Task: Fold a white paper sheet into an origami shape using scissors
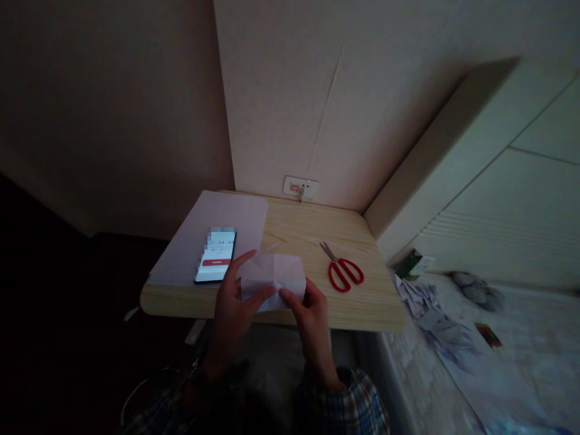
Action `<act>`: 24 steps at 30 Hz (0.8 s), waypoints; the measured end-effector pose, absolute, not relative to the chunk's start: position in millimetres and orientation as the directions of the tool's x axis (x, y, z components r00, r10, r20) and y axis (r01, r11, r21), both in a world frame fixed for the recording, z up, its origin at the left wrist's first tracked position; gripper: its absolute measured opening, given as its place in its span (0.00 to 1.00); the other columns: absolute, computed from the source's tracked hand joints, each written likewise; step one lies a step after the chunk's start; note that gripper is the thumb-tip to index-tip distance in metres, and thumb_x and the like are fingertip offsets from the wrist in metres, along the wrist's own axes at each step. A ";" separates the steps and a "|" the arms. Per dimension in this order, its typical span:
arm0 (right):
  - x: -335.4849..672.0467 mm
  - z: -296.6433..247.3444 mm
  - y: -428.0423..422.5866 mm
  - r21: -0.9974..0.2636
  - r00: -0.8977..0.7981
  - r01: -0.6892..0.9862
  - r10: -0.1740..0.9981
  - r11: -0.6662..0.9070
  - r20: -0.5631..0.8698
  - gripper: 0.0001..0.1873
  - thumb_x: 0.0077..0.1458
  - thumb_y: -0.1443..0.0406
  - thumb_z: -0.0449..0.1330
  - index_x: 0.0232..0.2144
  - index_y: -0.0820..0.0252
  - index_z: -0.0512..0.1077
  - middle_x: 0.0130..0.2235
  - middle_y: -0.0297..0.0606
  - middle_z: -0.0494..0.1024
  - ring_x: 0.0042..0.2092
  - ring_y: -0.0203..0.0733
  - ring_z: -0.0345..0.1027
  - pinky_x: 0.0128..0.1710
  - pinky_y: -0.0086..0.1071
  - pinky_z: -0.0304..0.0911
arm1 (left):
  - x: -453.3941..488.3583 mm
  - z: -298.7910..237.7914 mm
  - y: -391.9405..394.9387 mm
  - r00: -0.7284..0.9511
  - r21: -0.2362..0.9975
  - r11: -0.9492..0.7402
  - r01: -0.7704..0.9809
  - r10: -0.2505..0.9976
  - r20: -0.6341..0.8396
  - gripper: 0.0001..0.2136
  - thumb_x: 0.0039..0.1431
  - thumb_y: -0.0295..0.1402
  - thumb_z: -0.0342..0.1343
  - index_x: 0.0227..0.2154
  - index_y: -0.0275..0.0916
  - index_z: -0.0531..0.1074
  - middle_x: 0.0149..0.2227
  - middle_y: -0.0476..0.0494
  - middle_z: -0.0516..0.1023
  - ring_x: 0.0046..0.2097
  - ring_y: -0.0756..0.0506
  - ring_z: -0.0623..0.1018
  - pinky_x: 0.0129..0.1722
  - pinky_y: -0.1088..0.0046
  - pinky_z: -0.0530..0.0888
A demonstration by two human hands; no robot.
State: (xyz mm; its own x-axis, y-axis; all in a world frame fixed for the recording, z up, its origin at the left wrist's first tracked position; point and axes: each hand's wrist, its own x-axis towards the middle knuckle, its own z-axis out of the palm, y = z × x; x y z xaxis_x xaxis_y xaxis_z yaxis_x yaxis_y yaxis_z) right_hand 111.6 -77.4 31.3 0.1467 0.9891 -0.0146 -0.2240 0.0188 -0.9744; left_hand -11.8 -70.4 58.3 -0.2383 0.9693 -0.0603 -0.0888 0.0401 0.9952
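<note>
A creased white sheet of paper point(275, 275) lies at the near edge of a small wooden table point(353, 305). My left hand point(232, 305) pinches its left edge, thumb on top and index finger stretched along the side. My right hand point(310, 311) pinches the paper's lower right part with thumb and fingers. Both wrists come out of plaid sleeves.
A lit phone point(216, 257) lies on a large white sheet point(212, 223) on the table's left. Red-handled scissors point(343, 270) rest right of the paper. A wall socket point(299, 188) sits behind. Several paper scraps point(428, 308) litter the bed at right.
</note>
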 end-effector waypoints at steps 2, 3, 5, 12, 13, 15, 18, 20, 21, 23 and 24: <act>113.3 31.1 -76.7 -0.978 0.151 -0.208 0.989 0.033 0.001 0.10 0.44 0.62 0.67 0.31 0.61 0.77 0.30 0.34 0.80 0.32 0.41 0.70 0.33 0.32 0.65 | -13.2 55.8 -68.9 -0.242 0.994 0.051 -0.094 0.968 -0.072 0.31 0.40 0.32 0.68 0.51 0.40 0.67 0.34 0.46 0.80 0.35 0.40 0.81 0.32 0.68 0.78; 114.6 30.8 -76.1 -0.980 0.144 -0.197 0.990 0.032 0.003 0.10 0.44 0.62 0.67 0.31 0.61 0.77 0.30 0.34 0.80 0.32 0.41 0.70 0.33 0.31 0.65 | -14.3 55.0 -68.0 -0.242 0.994 0.048 -0.095 0.968 -0.069 0.31 0.40 0.32 0.68 0.51 0.40 0.67 0.33 0.46 0.80 0.34 0.41 0.81 0.31 0.69 0.77; 117.7 29.9 -74.6 -0.984 0.114 -0.179 0.994 0.016 -0.004 0.10 0.44 0.63 0.67 0.30 0.61 0.78 0.29 0.34 0.80 0.31 0.40 0.70 0.32 0.31 0.65 | -16.9 54.4 -66.0 -0.207 0.994 0.048 -0.103 0.976 -0.069 0.32 0.40 0.33 0.68 0.52 0.40 0.66 0.33 0.47 0.81 0.34 0.41 0.81 0.31 0.69 0.77; 120.7 24.5 -71.9 -0.985 0.149 -0.173 0.988 -0.021 -0.047 0.11 0.43 0.61 0.67 0.30 0.63 0.78 0.28 0.35 0.80 0.29 0.41 0.70 0.30 0.32 0.65 | -20.7 54.9 -61.2 -0.087 0.993 0.069 -0.095 0.993 -0.077 0.35 0.40 0.31 0.67 0.54 0.38 0.64 0.33 0.46 0.81 0.36 0.39 0.82 0.35 0.65 0.78; 120.1 24.0 -72.2 -0.984 0.170 -0.178 0.984 -0.021 -0.051 0.12 0.43 0.61 0.67 0.30 0.63 0.78 0.28 0.35 0.81 0.29 0.41 0.70 0.30 0.32 0.65 | -20.6 54.0 -60.9 -0.069 0.992 0.079 -0.103 0.994 -0.086 0.36 0.40 0.31 0.67 0.55 0.38 0.63 0.32 0.46 0.81 0.36 0.38 0.82 0.35 0.64 0.78; 119.8 23.6 -73.1 -0.981 0.215 -0.194 0.975 -0.009 -0.051 0.13 0.43 0.60 0.67 0.32 0.62 0.78 0.31 0.36 0.81 0.31 0.42 0.71 0.32 0.33 0.66 | -20.8 51.5 -60.3 -0.012 0.986 0.114 -0.125 0.993 -0.116 0.39 0.39 0.31 0.67 0.57 0.37 0.60 0.30 0.46 0.82 0.34 0.38 0.82 0.34 0.64 0.78; 121.8 24.1 -74.1 -0.975 0.275 -0.223 0.960 0.018 -0.045 0.13 0.45 0.60 0.66 0.33 0.60 0.78 0.33 0.36 0.82 0.33 0.43 0.71 0.34 0.34 0.66 | -23.5 47.9 -58.9 0.086 0.975 0.169 -0.147 0.984 -0.157 0.41 0.41 0.31 0.66 0.60 0.35 0.56 0.29 0.45 0.82 0.33 0.40 0.82 0.36 0.64 0.78; 124.2 24.3 -73.9 -0.974 0.292 -0.226 0.956 0.026 -0.042 0.12 0.45 0.60 0.66 0.32 0.60 0.78 0.31 0.36 0.82 0.32 0.43 0.71 0.33 0.34 0.65 | -26.9 46.8 -57.8 0.136 0.968 0.192 -0.159 0.976 -0.171 0.41 0.43 0.32 0.65 0.61 0.36 0.55 0.29 0.45 0.83 0.33 0.40 0.82 0.37 0.63 0.77; 125.4 24.1 -73.5 -0.975 0.289 -0.221 0.957 0.030 -0.036 0.11 0.45 0.60 0.66 0.32 0.60 0.78 0.31 0.36 0.81 0.32 0.42 0.71 0.33 0.33 0.65 | -28.8 46.5 -57.1 0.152 0.967 0.197 -0.163 0.973 -0.173 0.40 0.43 0.32 0.64 0.61 0.36 0.55 0.30 0.46 0.83 0.34 0.40 0.82 0.38 0.63 0.77; 127.2 23.0 -72.2 -0.978 0.260 -0.203 0.965 0.042 -0.013 0.11 0.46 0.60 0.66 0.32 0.60 0.78 0.31 0.36 0.81 0.32 0.42 0.71 0.33 0.34 0.65 | -32.6 46.3 -55.8 0.175 0.966 0.197 -0.170 0.970 -0.167 0.39 0.45 0.34 0.63 0.61 0.37 0.55 0.31 0.45 0.83 0.35 0.41 0.82 0.39 0.64 0.77; 127.9 22.1 -71.5 -0.980 0.242 -0.194 0.970 0.050 0.002 0.11 0.46 0.59 0.65 0.32 0.61 0.78 0.32 0.36 0.81 0.33 0.42 0.71 0.34 0.34 0.65 | -34.1 46.0 -55.2 0.185 0.966 0.192 -0.174 0.970 -0.160 0.38 0.46 0.34 0.63 0.61 0.38 0.56 0.33 0.44 0.84 0.36 0.41 0.82 0.39 0.64 0.77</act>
State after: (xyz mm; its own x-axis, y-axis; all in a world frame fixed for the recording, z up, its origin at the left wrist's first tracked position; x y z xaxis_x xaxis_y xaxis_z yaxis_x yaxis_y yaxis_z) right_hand 127.9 -71.5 22.1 0.2423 0.9702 0.0015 -0.1940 0.0500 -0.9797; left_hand -34.1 -55.2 46.0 0.1846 0.9698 -0.1597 -0.1741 0.1922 0.9658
